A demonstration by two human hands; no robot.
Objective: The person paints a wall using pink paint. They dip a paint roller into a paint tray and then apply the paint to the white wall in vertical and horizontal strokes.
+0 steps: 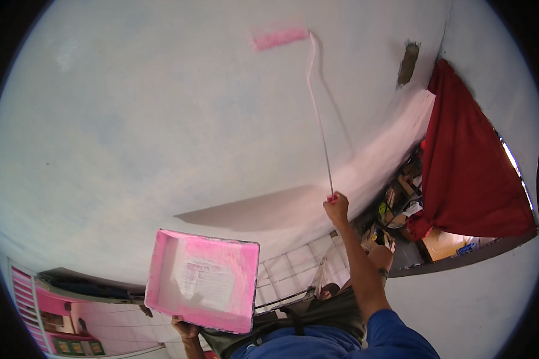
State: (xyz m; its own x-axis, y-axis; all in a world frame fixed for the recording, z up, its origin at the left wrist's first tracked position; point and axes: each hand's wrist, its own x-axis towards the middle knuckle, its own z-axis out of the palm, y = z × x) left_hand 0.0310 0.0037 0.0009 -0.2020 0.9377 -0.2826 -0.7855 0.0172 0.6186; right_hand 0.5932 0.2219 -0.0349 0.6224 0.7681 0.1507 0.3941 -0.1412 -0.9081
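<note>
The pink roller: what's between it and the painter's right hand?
A long, thin, bent rod runs from the pink roller down to the right hand, as the head view shows.

You can read no text, label, brand, number or sign here: none is legible on your tray (241, 269) or roller (281, 39), and the clutter (395, 200) beside the curtain (470, 167) shows too small.

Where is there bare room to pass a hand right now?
On the wall, the widest free patch lies left of the roller and above the tray. A narrower one runs between the roller and the dark recess. It is crowded at lower right, where clutter fills the space beside the red curtain.
</note>
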